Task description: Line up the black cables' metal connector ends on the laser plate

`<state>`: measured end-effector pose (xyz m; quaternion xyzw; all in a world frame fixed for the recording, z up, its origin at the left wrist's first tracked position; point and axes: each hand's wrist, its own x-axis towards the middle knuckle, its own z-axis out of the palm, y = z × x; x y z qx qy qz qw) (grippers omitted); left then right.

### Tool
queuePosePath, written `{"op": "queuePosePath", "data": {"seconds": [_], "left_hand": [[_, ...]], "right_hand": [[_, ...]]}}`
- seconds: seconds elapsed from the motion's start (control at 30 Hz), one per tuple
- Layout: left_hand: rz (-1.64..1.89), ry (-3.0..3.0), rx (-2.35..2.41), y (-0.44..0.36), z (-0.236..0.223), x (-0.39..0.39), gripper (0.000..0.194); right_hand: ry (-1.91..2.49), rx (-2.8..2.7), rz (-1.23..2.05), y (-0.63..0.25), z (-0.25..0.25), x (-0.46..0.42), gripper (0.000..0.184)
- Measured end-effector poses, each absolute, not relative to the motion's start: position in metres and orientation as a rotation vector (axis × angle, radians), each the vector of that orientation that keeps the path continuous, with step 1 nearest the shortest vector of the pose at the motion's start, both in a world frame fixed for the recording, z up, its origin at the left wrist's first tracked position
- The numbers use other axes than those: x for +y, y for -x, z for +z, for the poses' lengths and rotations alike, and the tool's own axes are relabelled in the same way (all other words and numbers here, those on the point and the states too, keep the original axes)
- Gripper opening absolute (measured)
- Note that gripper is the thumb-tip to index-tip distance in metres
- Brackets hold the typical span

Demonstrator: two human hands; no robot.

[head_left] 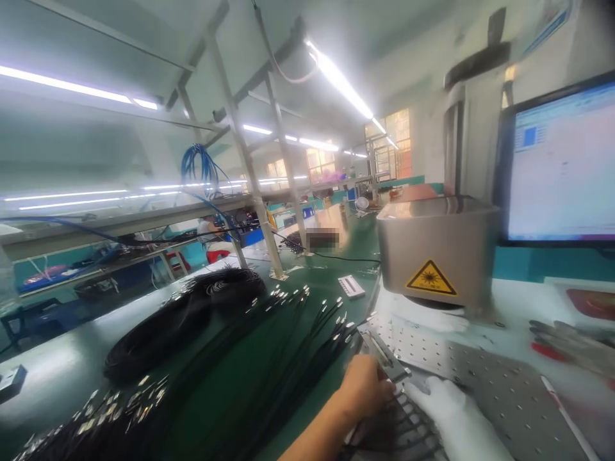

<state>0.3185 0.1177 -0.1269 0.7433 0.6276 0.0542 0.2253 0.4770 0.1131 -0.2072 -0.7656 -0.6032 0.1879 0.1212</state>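
My bare left hand [364, 385] is at the bottom centre, with its fingers curled down against a small metal jig [384, 360] on the perforated plate [500, 390]. What the fingers hold is hidden. Beside it, my white-gloved right hand [454, 413] lies flat with its fingers stretched toward the left hand. It rests on a row of black cables [401, 432] laid side by side. Long black cables with metal end plugs [288, 320] fan across the green table toward the jig.
A steel laser head with a yellow warning sticker [431, 277] hangs just above the plate. A lit monitor [560, 166] stands at the right. Coiled black cable bundles [192, 314] lie at the left and tools [567, 342] at the right. A small white part [351, 286] lies behind.
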Motion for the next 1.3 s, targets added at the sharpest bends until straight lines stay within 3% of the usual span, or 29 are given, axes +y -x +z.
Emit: {"op": "queuePosePath", "data": {"seconds": [0.27, 0.53, 0.63, 0.7, 0.8, 0.97, 1.17, 1.3], "left_hand": [[0.244, -2.224, 1.879, -0.313, -0.113, 0.169, 0.040], [0.237, -2.340, 1.858, -0.315, -0.115, 0.178, 0.040], [0.355, -2.384, 1.855, -0.318, -0.097, 0.166, 0.040], [0.443, -2.423, 1.834, -0.323, -0.081, 0.150, 0.041], [0.510, -2.427, 1.688, -0.331, -0.061, 0.112, 0.039], [0.253, -2.251, 1.492, -0.323, -0.045, 0.045, 0.043], [-0.214, -2.263, 1.858, -0.275, -0.087, 0.015, 0.070], [-0.068, -2.544, 2.087, -0.247, -0.144, 0.010, 0.047]], "right_hand": [[2.250, -1.730, 0.645, -0.474, -0.210, 0.119, 0.054], [2.261, -1.713, 0.707, -0.474, -0.204, 0.122, 0.053], [2.242, -1.720, 0.765, -0.476, -0.198, 0.115, 0.056], [2.168, -1.767, 0.746, -0.482, -0.194, 0.106, 0.048], [1.984, -1.694, 0.582, -0.498, -0.191, 0.088, 0.063], [1.930, -1.478, 0.524, -0.518, -0.188, 0.062, 0.057], [1.839, -1.903, 0.248, -0.495, -0.211, 0.029, 0.041], [1.783, -2.030, -0.013, -0.478, -0.224, 0.030, 0.033]]}}
